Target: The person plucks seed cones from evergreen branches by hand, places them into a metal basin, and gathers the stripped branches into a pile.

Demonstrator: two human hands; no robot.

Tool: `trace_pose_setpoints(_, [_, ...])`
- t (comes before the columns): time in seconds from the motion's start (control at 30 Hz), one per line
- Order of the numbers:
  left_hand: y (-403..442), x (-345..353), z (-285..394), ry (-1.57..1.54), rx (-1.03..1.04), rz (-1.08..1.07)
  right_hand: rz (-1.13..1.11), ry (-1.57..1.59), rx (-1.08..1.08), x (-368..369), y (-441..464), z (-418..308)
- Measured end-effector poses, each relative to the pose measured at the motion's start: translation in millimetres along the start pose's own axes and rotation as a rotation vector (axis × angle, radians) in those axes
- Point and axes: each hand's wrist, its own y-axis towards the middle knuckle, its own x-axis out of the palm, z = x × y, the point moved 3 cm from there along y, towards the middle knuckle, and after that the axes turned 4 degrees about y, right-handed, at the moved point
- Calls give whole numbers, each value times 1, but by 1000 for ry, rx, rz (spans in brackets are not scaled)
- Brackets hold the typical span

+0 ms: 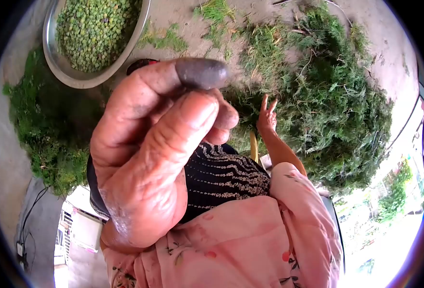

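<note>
Close to the camera, my left hand is raised with curled fingers and the thumb pressed toward them. The tip of its forefinger is dark grey, either a cover or a stain; I cannot tell which. Whatever lies between the fingertips, if anything, is hidden. Farther off and lower, my right hand has two fingers stretched apart with nothing visible between them. It is beside a big heap of feathery green branches, and I cannot tell whether it touches them.
A wide metal basin of small green cones or seeds stands at the upper left. More green foliage lies below it. Loose sprigs are scattered over the concrete floor. A cable runs along the lower left.
</note>
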Motion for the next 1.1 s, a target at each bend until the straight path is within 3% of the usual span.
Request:
trace_pose_setpoints(0.17, [2, 3, 3, 13, -36, -18, -23, 128, 119, -10, 15, 9])
trace_pose_setpoints(0.3, [1, 3, 1, 1, 1, -41, -28, 60, -18, -20, 3, 28])
trace_pose_setpoints(0.37, [1, 7, 2, -8, 8, -64, -1, 2, -86, -65, -22, 28])
trace_pose_setpoints(0.5, [-1, 6, 6, -33, -22, -28, 244, -12, -24, -170, -69, 90])
trace_pose_setpoints(0.57, [-2, 3, 6, -68, 0, -9, 483, -145, 80, -214, -96, 156])
trace_pose_setpoints(0.6, [0, 1, 7, -102, 16, 28, 463, -178, 271, -244, -114, 176])
trace_pose_setpoints(0.63, [0, -1, 8, -111, 37, 24, 539, -225, 326, -248, -126, 234])
trace_pose_setpoints(0.67, [-2, -5, 7, -120, 39, 57, 483, -420, 477, -242, -136, 306])
trace_pose_setpoints(0.7, [-2, -7, 6, -132, 45, 90, 284, -484, 835, -255, -147, 350])
trace_pose_setpoints(0.77, [-1, -4, 10, -135, 64, 81, 450, -683, 1040, -266, -151, 403])
trace_pose_setpoints(0.83, [-3, -5, 13, -119, 67, 90, 331, -256, 955, -294, -115, 324])
trace_pose_setpoints(0.87, [-1, -6, 12, -75, 87, 92, 311, -272, 819, -279, -68, 337])
trace_pose_setpoints(0.9, [1, -5, 12, -102, 54, 139, 508, -195, 504, -279, -30, 297])
trace_pose_setpoints(0.93, [2, -1, 14, -132, 55, 151, 638, -204, 330, -278, 7, 253])
trace_pose_setpoints(1.0, [-2, -1, 13, -147, 50, 136, 749, 68, 47, -287, 79, 155])
trace_pose_setpoints(1.1, [-4, 0, 12, -198, 6, 129, 927, 152, -319, -297, 161, 51])
